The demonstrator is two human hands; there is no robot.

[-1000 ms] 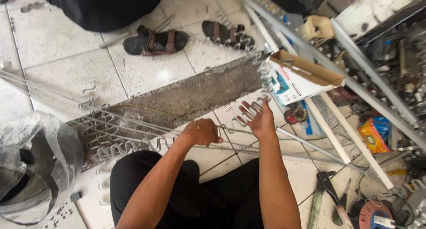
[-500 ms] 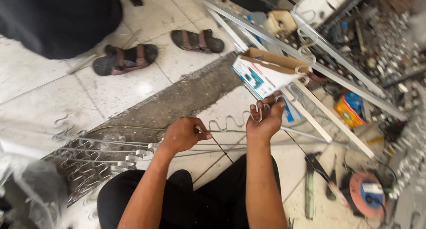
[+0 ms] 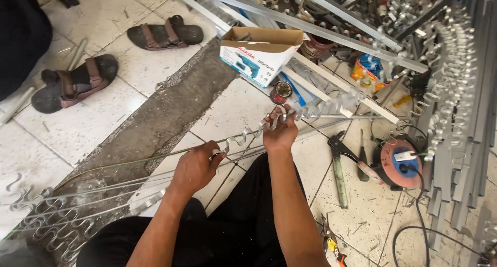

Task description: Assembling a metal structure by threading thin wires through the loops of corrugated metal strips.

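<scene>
Both hands grip one wavy metal strip [image 3: 243, 137] that runs between them above the tiled floor [image 3: 88, 127]. Left hand [image 3: 195, 166] is closed around its near-left end, fingers curled tight. Right hand [image 3: 279, 132] pinches the strip farther right, where more curled strips [image 3: 331, 107] continue. A cardboard box [image 3: 259, 55] sits beyond; sandals [image 3: 72, 83] lie far left.

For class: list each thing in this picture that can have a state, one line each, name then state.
Left hand: closed on the wavy metal strip.
Right hand: gripping the strip farther along.
Cardboard box: flaps open, lying on the floor.
Sandals: off, lying apart on the tiles.
Cable reel: a plug in its socket.
Pliers: lying on the floor, unheld.
</scene>
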